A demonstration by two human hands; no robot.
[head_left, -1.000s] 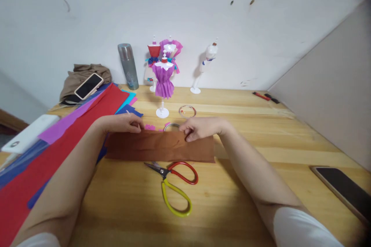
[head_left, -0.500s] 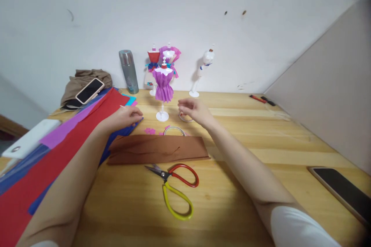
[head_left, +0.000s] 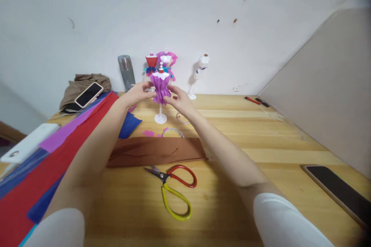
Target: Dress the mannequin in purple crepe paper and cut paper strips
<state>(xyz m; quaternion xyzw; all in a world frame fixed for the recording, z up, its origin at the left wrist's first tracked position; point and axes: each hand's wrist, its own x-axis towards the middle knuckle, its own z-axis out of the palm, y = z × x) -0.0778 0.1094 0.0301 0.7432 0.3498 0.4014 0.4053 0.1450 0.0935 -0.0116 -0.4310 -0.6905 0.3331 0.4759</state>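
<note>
The left hand (head_left: 143, 92) and the right hand (head_left: 179, 99) are both half open, with fingers apart, one at each side of the purple dress (head_left: 160, 88). The dress is on its stand (head_left: 160, 118), toward the back edge of the worktop (head_left: 226, 200).

- Miniature dress form (head_left: 161, 75): white, upright, standing on the counter (head_left: 232, 200).
- Base (head_left: 160, 119): white, round, set flat; slim white stem above it.
- Neck: red band (head_left: 161, 71), white finial above.
- Purple dress (head_left: 161, 89): on the form, strapless, vertically pleated, drawn in at mid-height; hem ends above the base, leaving the stem exposed.
</note>
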